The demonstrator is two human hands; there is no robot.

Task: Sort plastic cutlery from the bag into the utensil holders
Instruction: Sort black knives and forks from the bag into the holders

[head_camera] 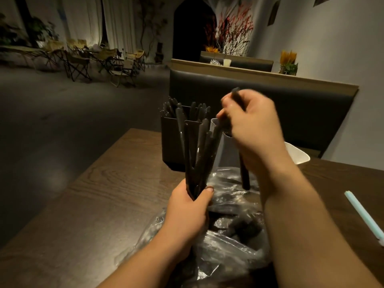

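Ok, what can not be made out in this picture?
Head view only.
Piece in the right hand: motion blur hides its type.
Bundle in the left hand: too dark to tell types.
White holder: mostly behind that hand.
Bag contents: dark, under creased plastic.
Blue stick: cut by the right edge.

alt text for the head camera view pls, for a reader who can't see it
A person's left hand grips a fanned bundle of black plastic cutlery above a clear plastic bag on a dark wooden table. The blurred right hand holds one black plastic utensil by a tall white holder, beside a black box holder already holding cutlery.
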